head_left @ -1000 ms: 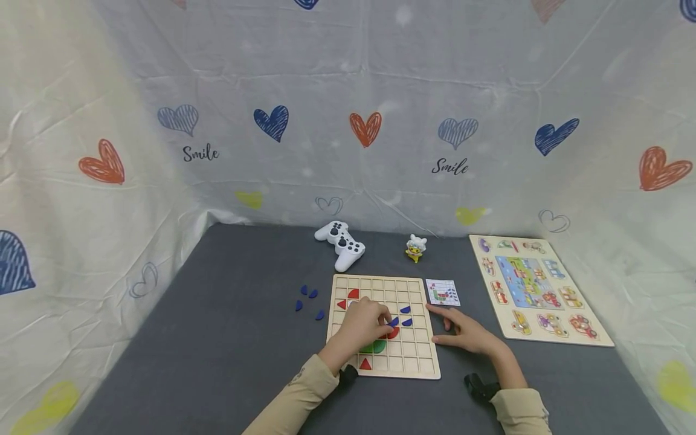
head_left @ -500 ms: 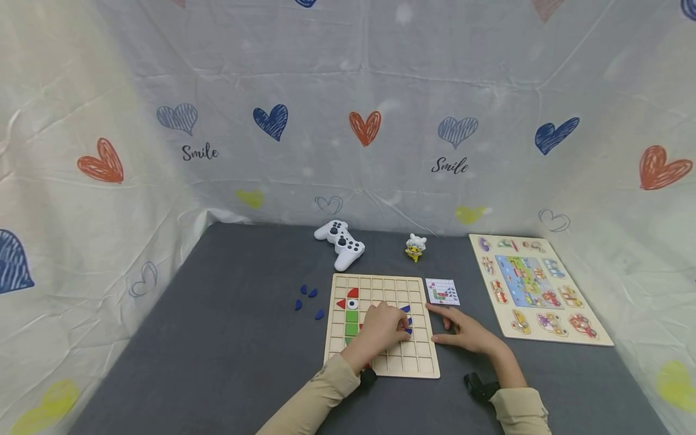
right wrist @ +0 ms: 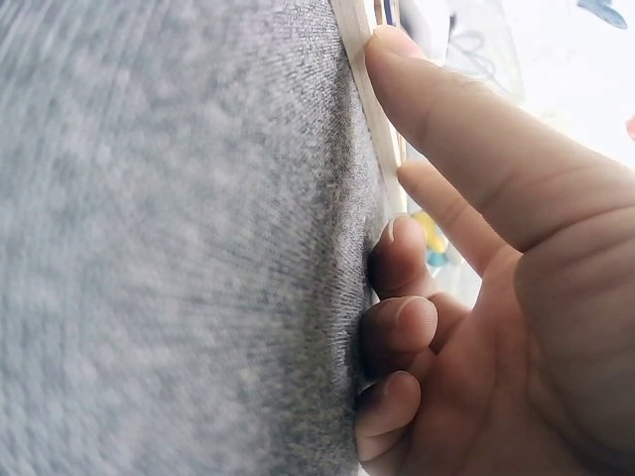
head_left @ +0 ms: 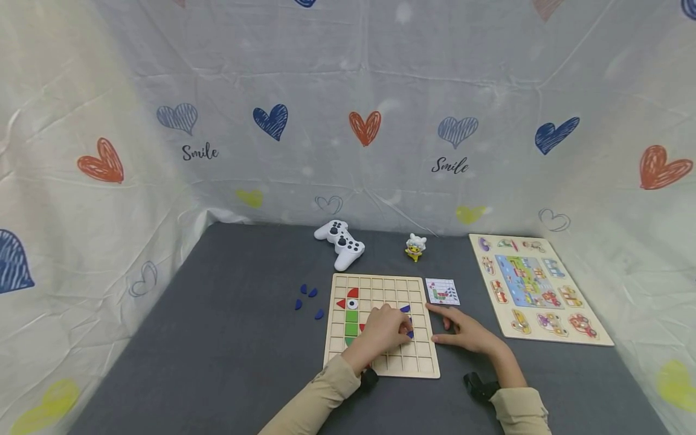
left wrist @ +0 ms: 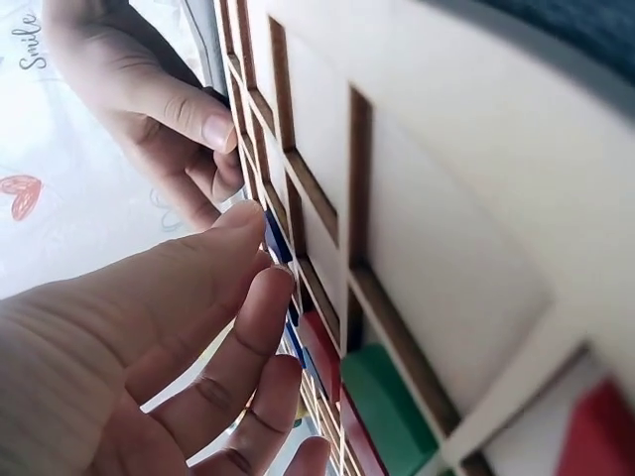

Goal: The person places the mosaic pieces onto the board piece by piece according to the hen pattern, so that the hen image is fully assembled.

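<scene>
A wooden grid board lies on the dark cloth with coloured pieces in its cells. My left hand is over its right half, thumb and forefinger pinching a blue half-round piece at a cell. Two more blue pieces lie just beyond; one shows clearly. Left on the board are green squares, an eye piece and red pieces; the left hand covers others. My right hand rests at the board's right edge, thumb and forefinger touching it, the other fingers bent in the right wrist view.
Several blue half-round pieces lie left of the board. A pattern card lies by its upper right corner. Behind stand a white game controller and a small figurine. A picture puzzle board is at the right.
My left hand has moved right across the board with a blue piece, then dipped slightly toward me. Its move uncovered the eye piece and green squares. My right hand has stayed put.
</scene>
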`<action>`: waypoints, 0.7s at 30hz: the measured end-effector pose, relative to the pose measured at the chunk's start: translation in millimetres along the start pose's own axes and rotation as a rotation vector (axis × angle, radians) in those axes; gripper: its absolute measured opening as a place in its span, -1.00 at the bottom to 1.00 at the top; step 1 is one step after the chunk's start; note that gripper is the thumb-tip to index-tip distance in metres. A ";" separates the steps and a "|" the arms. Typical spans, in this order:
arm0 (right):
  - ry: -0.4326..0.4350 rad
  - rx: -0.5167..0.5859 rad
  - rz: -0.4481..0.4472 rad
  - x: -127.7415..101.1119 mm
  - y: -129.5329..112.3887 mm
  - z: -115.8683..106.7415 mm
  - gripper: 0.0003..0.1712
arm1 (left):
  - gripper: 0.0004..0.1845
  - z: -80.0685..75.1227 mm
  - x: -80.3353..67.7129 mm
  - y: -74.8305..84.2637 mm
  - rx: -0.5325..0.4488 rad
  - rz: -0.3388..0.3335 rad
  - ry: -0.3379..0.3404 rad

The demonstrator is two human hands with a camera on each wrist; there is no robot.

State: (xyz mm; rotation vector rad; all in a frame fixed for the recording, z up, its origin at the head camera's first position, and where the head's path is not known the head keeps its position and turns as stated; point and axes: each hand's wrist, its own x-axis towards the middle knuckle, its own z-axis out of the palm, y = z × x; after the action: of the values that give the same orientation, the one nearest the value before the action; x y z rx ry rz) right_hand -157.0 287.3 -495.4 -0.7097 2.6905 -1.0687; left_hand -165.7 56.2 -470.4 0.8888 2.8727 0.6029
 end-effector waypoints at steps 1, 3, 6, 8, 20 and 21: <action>0.000 -0.001 0.003 -0.1 -0.2 0.0 -0.20 | -0.91 -0.7 -0.7 -0.4 -0.005 0.001 0.002; 0.001 -0.002 0.009 -0.4 -0.5 0.0 -0.20 | -0.90 -2.0 -2.2 -1.5 -0.013 0.003 0.012; 0.003 0.001 0.013 -0.4 -0.6 0.1 -0.20 | -0.89 -4.2 -4.9 -4.2 -0.024 0.003 0.027; 0.005 0.004 0.010 -0.2 -0.3 0.2 -0.20 | -0.89 -6.1 -7.1 -6.4 -0.027 0.005 0.041; 0.000 0.003 0.014 0.5 0.5 -0.2 -0.20 | -0.89 -27.7 -25.6 -35.6 -0.064 0.009 0.109; -0.001 0.002 0.013 0.5 0.4 -0.3 -0.20 | -0.89 -29.4 -27.0 -39.0 -0.067 0.006 0.118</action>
State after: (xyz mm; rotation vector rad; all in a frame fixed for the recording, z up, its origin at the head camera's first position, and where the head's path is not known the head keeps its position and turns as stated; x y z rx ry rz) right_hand -157.7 287.5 -495.4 -0.6912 2.6888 -1.0680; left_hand -169.2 1.5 -459.6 0.8817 2.9337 0.7721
